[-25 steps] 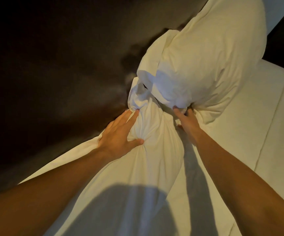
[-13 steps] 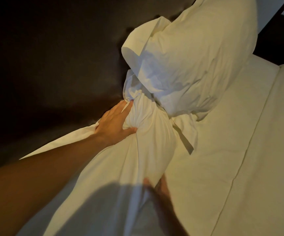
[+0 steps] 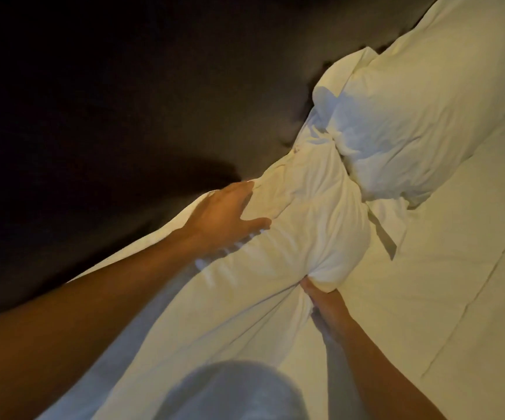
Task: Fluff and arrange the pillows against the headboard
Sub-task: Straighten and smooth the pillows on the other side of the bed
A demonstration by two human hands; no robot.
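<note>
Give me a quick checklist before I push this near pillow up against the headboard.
1. Left hand on the near pillow: ok, it lies flat on the top side by the headboard.
2. Right hand on it: ok, fingers tucked under the lower edge.
3. Pillow plump: not ok, it looks creased and bunched.
4. Far pillow against the headboard: ok, it leans there.
5. The two pillows in line: not ok, they overlap.
6. Sheet smooth: ok where visible.
</note>
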